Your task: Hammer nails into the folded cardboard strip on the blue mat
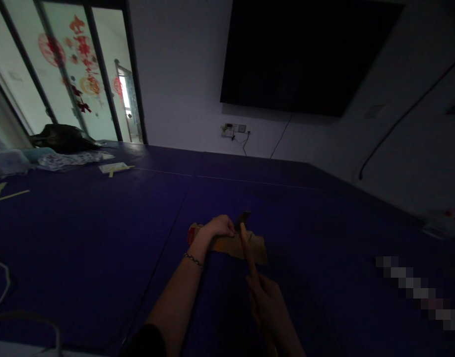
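My right hand [266, 297] is wrapped round the wooden handle of a hammer [248, 248]. The hammer's dark metal head [243, 218] is at the far end, just right of my left fingertips. My left hand [220, 226], with a bracelet on its wrist, rests over a torn brown piece of cardboard [257, 246] lying on the dark blue surface. Its fingers are pinched together by the hammer head; what they hold, if anything, is too small and dark to make out. A red patch [191, 234] shows at the cardboard's left end.
A flat packet with yellowish strips [117, 168] lies at the far left, near crumpled plastic [71, 158] and a black bag [63, 138]. A white cable [6, 277] curves at the left edge. Beyond are a wall-mounted television [301, 59], sockets [242, 128] and glass sliding doors [74, 64].
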Demonstrator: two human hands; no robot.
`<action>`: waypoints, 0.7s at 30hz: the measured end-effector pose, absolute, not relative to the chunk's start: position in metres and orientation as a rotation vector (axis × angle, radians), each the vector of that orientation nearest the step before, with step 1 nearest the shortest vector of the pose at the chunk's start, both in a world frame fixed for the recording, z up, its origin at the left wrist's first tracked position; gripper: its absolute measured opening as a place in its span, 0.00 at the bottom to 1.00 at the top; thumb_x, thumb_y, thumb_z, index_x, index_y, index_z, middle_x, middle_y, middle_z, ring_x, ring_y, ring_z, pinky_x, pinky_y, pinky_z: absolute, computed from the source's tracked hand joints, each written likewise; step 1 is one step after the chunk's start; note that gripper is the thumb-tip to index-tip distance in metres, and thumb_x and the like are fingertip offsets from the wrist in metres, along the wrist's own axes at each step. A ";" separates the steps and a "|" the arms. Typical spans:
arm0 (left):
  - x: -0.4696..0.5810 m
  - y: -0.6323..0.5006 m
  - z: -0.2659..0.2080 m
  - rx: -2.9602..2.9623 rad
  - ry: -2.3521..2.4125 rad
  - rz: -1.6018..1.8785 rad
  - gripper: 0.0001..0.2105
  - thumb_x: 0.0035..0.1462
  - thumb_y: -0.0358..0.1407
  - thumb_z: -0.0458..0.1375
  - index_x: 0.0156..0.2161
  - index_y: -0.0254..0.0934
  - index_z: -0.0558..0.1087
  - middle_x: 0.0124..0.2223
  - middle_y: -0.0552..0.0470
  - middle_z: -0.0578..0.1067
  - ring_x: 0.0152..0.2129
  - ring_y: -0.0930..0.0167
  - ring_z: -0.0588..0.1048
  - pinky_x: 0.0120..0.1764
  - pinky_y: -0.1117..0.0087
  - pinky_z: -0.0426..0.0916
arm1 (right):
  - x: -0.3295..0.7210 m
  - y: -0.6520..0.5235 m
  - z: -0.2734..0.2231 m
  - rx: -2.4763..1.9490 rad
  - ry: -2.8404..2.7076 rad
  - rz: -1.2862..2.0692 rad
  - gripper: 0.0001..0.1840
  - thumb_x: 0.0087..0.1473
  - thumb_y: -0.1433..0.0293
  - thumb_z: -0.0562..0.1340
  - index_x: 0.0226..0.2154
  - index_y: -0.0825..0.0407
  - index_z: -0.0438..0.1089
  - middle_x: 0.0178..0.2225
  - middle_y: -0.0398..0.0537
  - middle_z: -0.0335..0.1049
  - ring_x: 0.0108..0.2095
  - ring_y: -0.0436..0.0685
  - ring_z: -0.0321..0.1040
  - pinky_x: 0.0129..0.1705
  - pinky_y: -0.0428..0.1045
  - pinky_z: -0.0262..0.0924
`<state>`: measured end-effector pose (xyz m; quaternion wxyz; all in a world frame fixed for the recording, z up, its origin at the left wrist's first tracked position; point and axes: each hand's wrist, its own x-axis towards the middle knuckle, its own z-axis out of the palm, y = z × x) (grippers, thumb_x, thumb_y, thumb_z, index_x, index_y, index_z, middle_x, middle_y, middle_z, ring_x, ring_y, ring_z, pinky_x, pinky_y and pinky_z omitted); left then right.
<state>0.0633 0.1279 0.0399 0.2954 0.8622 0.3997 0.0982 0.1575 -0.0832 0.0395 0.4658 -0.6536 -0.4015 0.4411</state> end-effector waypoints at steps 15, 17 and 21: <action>0.063 0.129 0.036 2.291 1.066 0.270 0.10 0.39 0.32 0.58 0.31 0.33 0.75 0.27 0.54 0.73 0.22 0.76 0.68 0.25 0.77 0.60 | 0.157 -0.081 0.035 -1.649 -0.991 1.090 0.15 0.43 0.58 0.55 0.19 0.53 0.56 0.11 0.32 0.48 0.09 0.41 0.46 0.10 0.40 0.43; 0.062 0.129 0.037 2.293 1.062 0.273 0.10 0.39 0.33 0.58 0.31 0.33 0.75 0.27 0.55 0.73 0.22 0.76 0.67 0.25 0.77 0.60 | 0.157 -0.081 0.035 -1.633 -0.990 1.106 0.16 0.43 0.58 0.55 0.19 0.53 0.56 0.11 0.32 0.48 0.09 0.41 0.46 0.10 0.40 0.43; 0.061 0.130 0.038 2.293 1.063 0.270 0.10 0.39 0.34 0.58 0.30 0.33 0.75 0.25 0.56 0.72 0.21 0.76 0.66 0.24 0.78 0.59 | 0.155 -0.084 0.036 -1.623 -0.983 1.114 0.16 0.44 0.57 0.55 0.19 0.52 0.55 0.11 0.31 0.47 0.09 0.41 0.45 0.09 0.40 0.41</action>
